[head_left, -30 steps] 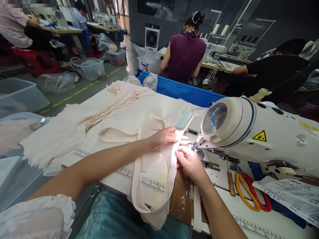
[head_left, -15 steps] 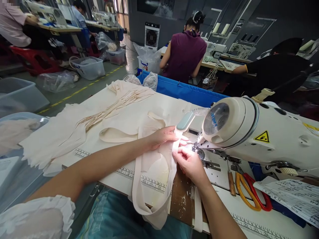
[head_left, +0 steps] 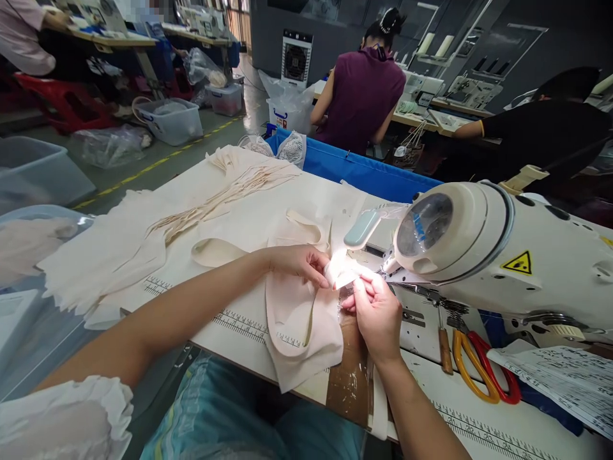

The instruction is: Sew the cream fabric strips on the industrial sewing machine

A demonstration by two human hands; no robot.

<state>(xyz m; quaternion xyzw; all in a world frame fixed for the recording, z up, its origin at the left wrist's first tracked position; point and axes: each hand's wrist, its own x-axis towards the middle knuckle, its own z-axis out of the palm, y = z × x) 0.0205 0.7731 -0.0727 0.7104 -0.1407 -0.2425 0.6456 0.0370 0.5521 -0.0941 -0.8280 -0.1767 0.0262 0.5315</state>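
A cream fabric garment piece [head_left: 306, 319] with a looped band lies partly on the table and partly over its front edge. My left hand [head_left: 306, 262] pinches its lit upper edge between thumb and fingers. On the right end of that edge, my right hand [head_left: 373, 303] is closed, thumb against fingers. Both hands are just left of the sewing machine [head_left: 440, 236], whose lamp [head_left: 363, 229] shines brightly on the cloth between them. The needle area is mostly hidden behind my right hand.
A fanned stack of cream fabric pieces [head_left: 124, 246] covers the table's left side. Orange-handled scissors [head_left: 472, 367], a red handle [head_left: 502, 377], a wooden-handled tool [head_left: 445, 348] and a written paper sheet [head_left: 565, 377] lie at right. A blue bin [head_left: 364, 167] borders the back; co-workers sit beyond.
The garment piece has come away from the needle area and its edge is lifted and folded between my hands. Its long hanging loop has been drawn up. The camera view has shifted slightly.
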